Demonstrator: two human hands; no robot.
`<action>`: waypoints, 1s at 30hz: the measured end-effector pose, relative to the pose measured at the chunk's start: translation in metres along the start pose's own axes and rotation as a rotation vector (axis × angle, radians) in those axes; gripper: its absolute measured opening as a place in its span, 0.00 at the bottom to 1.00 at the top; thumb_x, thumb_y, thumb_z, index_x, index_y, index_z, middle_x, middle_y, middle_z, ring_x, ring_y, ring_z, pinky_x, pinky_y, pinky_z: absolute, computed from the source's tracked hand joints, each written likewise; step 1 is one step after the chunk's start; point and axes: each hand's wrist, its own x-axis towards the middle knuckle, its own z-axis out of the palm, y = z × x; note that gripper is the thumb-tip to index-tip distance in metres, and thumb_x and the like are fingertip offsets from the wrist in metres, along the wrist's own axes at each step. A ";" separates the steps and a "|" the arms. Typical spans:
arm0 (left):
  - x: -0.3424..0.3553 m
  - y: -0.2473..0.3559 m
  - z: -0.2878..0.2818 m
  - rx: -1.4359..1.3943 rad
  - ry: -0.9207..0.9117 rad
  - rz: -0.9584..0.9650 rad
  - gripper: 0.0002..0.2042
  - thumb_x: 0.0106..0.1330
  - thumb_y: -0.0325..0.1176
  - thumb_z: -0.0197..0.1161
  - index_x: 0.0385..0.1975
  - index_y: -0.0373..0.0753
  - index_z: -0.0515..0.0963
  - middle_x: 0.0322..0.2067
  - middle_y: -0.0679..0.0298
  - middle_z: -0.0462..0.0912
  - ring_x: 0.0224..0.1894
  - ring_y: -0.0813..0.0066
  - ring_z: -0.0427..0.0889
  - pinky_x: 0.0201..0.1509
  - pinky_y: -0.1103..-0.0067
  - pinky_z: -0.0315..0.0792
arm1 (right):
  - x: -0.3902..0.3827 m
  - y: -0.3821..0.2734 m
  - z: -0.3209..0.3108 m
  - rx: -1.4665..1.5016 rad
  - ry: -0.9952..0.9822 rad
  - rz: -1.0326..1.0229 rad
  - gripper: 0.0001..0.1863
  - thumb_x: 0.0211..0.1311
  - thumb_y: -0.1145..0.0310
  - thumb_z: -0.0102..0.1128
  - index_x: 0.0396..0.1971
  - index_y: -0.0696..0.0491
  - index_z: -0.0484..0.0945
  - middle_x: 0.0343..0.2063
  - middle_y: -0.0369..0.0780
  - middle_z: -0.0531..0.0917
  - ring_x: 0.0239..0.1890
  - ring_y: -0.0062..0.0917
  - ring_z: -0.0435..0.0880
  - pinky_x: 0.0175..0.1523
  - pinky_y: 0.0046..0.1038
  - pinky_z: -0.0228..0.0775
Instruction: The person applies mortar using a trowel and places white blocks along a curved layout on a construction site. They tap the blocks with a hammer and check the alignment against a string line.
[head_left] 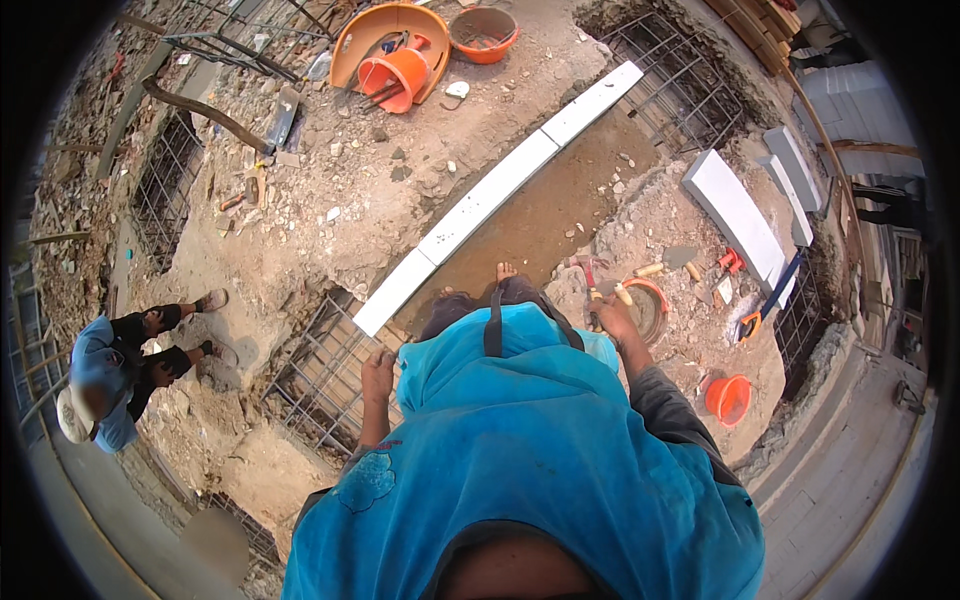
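My right hand [614, 314] is closed round the handle of a hammer [591, 279] with a red head, beside a round orange tub [655, 310] of grey mortar. A pale wooden handle [624, 293] sticks up next to its fingers. My left hand [378, 374] hangs low at my left side with curled fingers, and nothing shows in it. It is near the steel bar mesh [318, 372]. Ahead of my bare feet, a row of white blocks [487, 208] runs diagonally from near left to far right, laid end to end along a wet brown strip [550, 220].
Right: loose white blocks [735, 215], a trowel [680, 258], a handsaw [770, 305] and an orange bucket [728, 400]. Far off, orange tubs [484, 34] stand on rubble. A person [120, 370] is at the left. Rebar-covered pits [680, 85] break the ground.
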 end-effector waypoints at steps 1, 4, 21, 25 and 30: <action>0.001 0.033 -0.001 -0.048 -0.010 0.033 0.24 0.67 0.37 0.60 0.58 0.27 0.72 0.41 0.54 0.85 0.43 0.69 0.83 0.46 0.76 0.75 | 0.002 -0.005 0.010 0.085 -0.024 -0.019 0.18 0.57 0.64 0.63 0.40 0.65 0.78 0.23 0.40 0.82 0.22 0.26 0.81 0.28 0.28 0.72; 0.009 0.110 0.002 -0.156 -0.086 0.139 0.27 0.69 0.40 0.59 0.62 0.27 0.69 0.42 0.56 0.84 0.42 0.72 0.82 0.45 0.78 0.76 | -0.039 -0.075 0.060 0.163 -0.209 -0.166 0.21 0.58 0.65 0.61 0.48 0.61 0.75 0.21 0.39 0.80 0.18 0.23 0.80 0.26 0.28 0.71; 0.087 0.242 0.089 -0.693 0.107 -0.302 0.10 0.71 0.32 0.48 0.24 0.46 0.63 0.15 0.74 0.62 0.16 0.81 0.64 0.21 0.80 0.67 | 0.176 0.082 -0.105 0.072 0.731 -0.133 0.19 0.60 0.60 0.58 0.44 0.59 0.79 0.35 0.49 0.85 0.40 0.38 0.85 0.48 0.36 0.74; 0.091 0.224 0.083 -0.277 0.280 -0.513 0.08 0.68 0.32 0.53 0.25 0.43 0.67 0.16 0.70 0.65 0.16 0.76 0.66 0.19 0.74 0.69 | 0.287 0.197 -0.181 -0.177 0.949 0.143 0.26 0.56 0.57 0.60 0.46 0.65 0.77 0.37 0.58 0.83 0.43 0.50 0.83 0.52 0.40 0.74; 0.082 0.200 0.099 0.057 0.362 -0.952 0.07 0.66 0.31 0.54 0.26 0.42 0.68 0.15 0.69 0.65 0.15 0.75 0.67 0.21 0.72 0.68 | 0.397 0.317 -0.186 -0.263 0.779 0.432 0.33 0.54 0.51 0.63 0.44 0.70 0.77 0.31 0.58 0.84 0.37 0.50 0.85 0.42 0.42 0.75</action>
